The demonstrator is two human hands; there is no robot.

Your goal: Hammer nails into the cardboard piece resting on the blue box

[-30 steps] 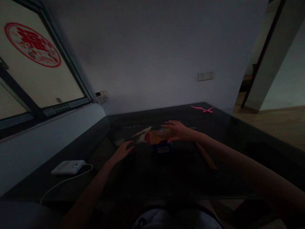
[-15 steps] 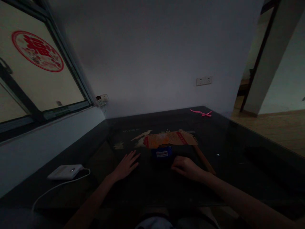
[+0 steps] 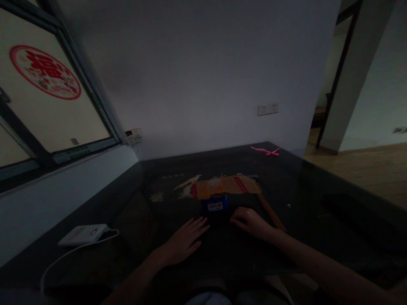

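Note:
My left hand is open, its fingers stretched out over the dark tabletop, just short of a small blue box with a white label. To the right of the box, my right hand rests on the table in a loose fist, and nothing shows in it. Neither hand touches the box. Behind the box lies a flat brown piece with red bands, like torn cardboard. A long thin brown strip runs from it toward the front, close by my right wrist. The dim light hides fine detail.
A white power bank with a white cable lies at the left of the dark table. A pink ribbon is at the far right corner. A dark flat object lies at the right. Wall and window border the table.
My left hand has moved right and nearer to me, closer to the box's front. My right hand stays in nearly the same place, and the view has shifted slightly.

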